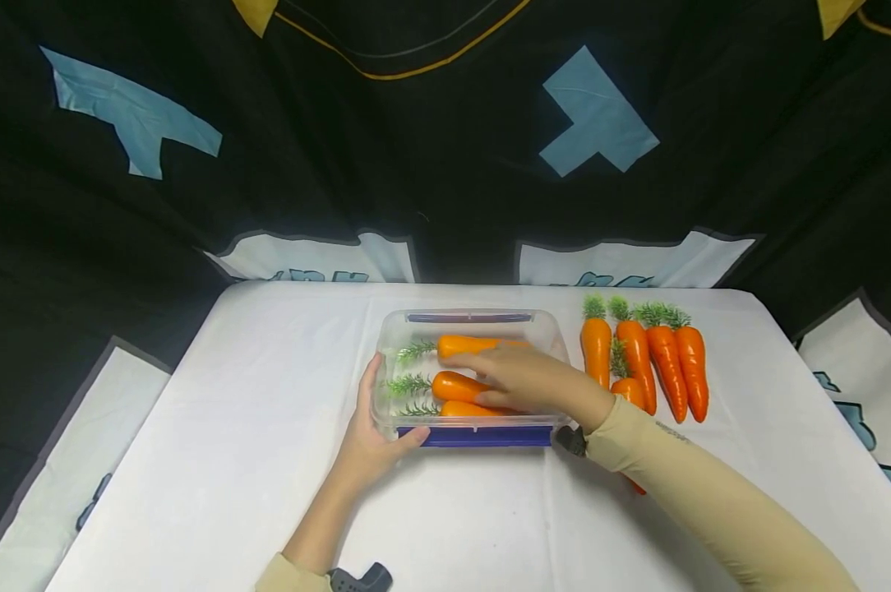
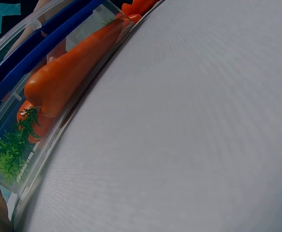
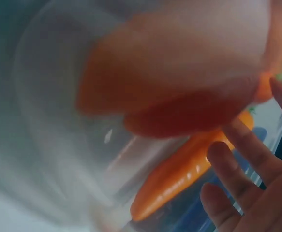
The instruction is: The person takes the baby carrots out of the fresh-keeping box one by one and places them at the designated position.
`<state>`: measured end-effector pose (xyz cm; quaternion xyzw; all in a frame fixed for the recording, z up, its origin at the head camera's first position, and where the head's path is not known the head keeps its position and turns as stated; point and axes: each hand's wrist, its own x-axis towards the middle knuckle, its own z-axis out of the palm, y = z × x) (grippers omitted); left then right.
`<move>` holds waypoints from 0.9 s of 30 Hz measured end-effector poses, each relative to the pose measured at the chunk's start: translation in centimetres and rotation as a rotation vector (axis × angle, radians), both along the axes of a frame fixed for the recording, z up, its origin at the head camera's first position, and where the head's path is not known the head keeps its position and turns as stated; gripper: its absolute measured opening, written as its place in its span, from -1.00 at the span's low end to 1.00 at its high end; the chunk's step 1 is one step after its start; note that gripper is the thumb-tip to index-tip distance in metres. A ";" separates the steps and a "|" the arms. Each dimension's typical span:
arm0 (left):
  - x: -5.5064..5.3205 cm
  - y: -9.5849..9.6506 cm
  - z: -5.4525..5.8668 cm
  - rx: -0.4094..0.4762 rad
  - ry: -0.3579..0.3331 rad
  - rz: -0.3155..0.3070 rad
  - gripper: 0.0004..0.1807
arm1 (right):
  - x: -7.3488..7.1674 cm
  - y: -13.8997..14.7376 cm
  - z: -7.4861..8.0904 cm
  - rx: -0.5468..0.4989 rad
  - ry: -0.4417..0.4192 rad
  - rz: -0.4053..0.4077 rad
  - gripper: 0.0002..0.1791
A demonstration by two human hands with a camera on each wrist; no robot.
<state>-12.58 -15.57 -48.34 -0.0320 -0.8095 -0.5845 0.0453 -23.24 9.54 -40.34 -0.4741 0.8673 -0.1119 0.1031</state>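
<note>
A clear plastic food container (image 1: 383,362) with a blue front latch (image 1: 482,436) stands mid-table, holding 3 toy carrots with green tops to the left. My left hand (image 1: 367,444) holds its front left corner, fingers along the side wall and thumb at the front rim. Inside it, my right hand (image 1: 523,378) reaches over the carrots, covering part of the back carrot (image 1: 460,345) and the middle carrot (image 1: 456,385). The front carrot (image 1: 463,409) lies along the near wall. In the right wrist view, extended, spread fingers (image 3: 249,145) lie beside a carrot (image 3: 174,174).
Right of the container several more carrots (image 1: 666,366) lie in a row, tops pointing away. Another carrot (image 1: 627,391) lies nearer, partly hidden under my right sleeve (image 1: 704,485). White cloth covers the table (image 1: 216,427), and a dark curtain (image 1: 460,164) hangs behind it.
</note>
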 end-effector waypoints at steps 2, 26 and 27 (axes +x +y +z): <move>0.0 0.0 0.0 -0.001 0.002 -0.001 0.28 | 0.1 -0.1 -0.2 0.010 0.016 0.016 -0.35; 0.0 0.0 0.4 -0.007 0.008 0.002 0.31 | -0.3 0.5 0.0 0.167 -0.094 -0.048 -0.21; -0.2 -0.1 -0.1 -0.011 0.011 0.003 0.31 | -0.3 0.4 0.0 0.183 -0.094 -0.060 -0.20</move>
